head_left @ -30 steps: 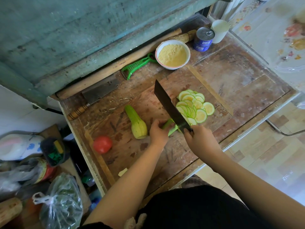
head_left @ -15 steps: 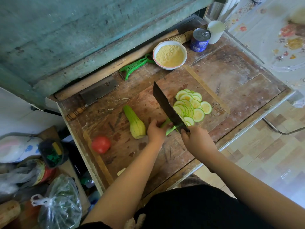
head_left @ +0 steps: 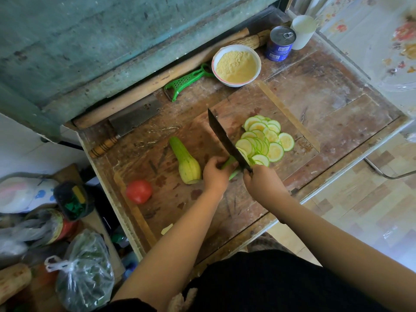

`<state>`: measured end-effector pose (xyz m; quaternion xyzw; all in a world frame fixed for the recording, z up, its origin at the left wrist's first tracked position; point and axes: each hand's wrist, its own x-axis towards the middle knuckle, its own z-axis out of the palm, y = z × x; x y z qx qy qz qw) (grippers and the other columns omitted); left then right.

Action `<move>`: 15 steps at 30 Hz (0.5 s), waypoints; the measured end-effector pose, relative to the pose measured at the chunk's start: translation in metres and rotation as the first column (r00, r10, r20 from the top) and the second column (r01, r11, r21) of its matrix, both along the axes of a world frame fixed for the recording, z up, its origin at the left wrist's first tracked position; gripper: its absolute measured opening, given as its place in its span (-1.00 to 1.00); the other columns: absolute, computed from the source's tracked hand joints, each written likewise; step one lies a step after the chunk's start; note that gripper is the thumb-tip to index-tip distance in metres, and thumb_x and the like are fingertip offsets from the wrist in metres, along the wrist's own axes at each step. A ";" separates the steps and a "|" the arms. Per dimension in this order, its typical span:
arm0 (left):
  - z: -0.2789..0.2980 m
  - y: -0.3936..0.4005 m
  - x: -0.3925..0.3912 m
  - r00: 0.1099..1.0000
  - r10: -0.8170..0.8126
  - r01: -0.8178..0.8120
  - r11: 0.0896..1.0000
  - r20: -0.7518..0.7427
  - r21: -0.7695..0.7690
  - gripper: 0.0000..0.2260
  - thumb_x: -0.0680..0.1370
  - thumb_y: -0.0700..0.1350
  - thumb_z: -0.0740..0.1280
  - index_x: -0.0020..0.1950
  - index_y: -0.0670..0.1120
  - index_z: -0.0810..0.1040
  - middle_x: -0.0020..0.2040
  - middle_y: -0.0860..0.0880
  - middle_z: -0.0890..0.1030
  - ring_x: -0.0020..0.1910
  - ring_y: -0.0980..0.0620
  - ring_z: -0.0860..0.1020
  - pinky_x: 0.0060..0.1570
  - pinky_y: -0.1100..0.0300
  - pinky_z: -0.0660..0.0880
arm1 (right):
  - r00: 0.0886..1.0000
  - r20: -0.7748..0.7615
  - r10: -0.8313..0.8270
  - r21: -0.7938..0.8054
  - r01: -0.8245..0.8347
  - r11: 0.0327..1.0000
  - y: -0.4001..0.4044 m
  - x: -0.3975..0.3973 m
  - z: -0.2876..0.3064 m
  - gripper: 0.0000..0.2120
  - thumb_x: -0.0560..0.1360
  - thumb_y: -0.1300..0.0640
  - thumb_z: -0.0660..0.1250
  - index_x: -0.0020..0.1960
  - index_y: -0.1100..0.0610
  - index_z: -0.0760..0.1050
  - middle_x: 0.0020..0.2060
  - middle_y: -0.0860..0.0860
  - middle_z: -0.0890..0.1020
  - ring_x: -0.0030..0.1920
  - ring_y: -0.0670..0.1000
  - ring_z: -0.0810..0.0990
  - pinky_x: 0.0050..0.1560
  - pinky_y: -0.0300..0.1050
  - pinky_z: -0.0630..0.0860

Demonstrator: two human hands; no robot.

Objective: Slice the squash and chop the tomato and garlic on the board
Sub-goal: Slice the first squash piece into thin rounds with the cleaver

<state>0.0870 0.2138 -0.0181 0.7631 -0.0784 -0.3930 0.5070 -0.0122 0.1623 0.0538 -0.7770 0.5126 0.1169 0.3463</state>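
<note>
The left hand [head_left: 215, 174] curls its fingers over a slim green squash end [head_left: 229, 164], pinning it to the wooden cutting board [head_left: 175, 206]. The right hand [head_left: 261, 184] is wrapped round the handle of a dark cleaver [head_left: 226, 141], whose blade stands on edge just beside the left fingertips, with the edge down at the squash.

Slicing the squash looks to be the step in hand, and well along: a fan of pale round slices [head_left: 263, 140] lies on the board on the far side of the blade from the left hand. The next cut calls for the left fingers to draw back along the short stub, since little is left to hold.

A second squash piece [head_left: 186, 164], uncut, lies on the board just beside the left hand, on the side away from the blade. A whole tomato [head_left: 139, 191] sits nearer the board's edge, beyond that piece. I cannot pick out garlic for certain.

Off the board's far side lie a serrated cleaver [head_left: 132, 122], a green peeler [head_left: 186, 81], a bowl of yellow meal [head_left: 236, 66] and a blue tin [head_left: 280, 43]. Nothing blocks the blade.
</note>
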 end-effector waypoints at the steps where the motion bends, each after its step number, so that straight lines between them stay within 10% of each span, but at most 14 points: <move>1: -0.001 0.001 -0.001 1.000 -0.006 0.006 1.000 0.010 -0.009 -0.85 0.45 -0.16 0.46 -0.05 -0.10 0.52 -0.10 -0.01 0.57 -0.07 0.04 0.52 -0.04 0.15 0.49 | 1.000 -0.006 -0.006 0.002 0.006 1.000 0.000 0.002 -0.002 -0.71 0.59 0.05 0.12 -0.21 0.19 0.40 -0.36 0.08 0.46 -0.29 0.16 0.48 -0.33 -0.13 0.34; 15: -0.001 0.004 0.001 0.997 -0.064 0.063 0.998 0.030 0.016 -0.83 0.49 -0.14 0.42 0.03 -0.11 0.51 0.01 -0.09 0.58 0.00 -0.01 0.53 0.01 0.14 0.48 | 0.997 0.078 -0.003 -0.041 0.006 0.999 0.001 -0.017 0.017 -0.63 0.60 0.05 0.14 -0.35 0.14 0.28 -0.46 0.05 0.40 -0.45 0.06 0.36 -0.45 -0.15 0.23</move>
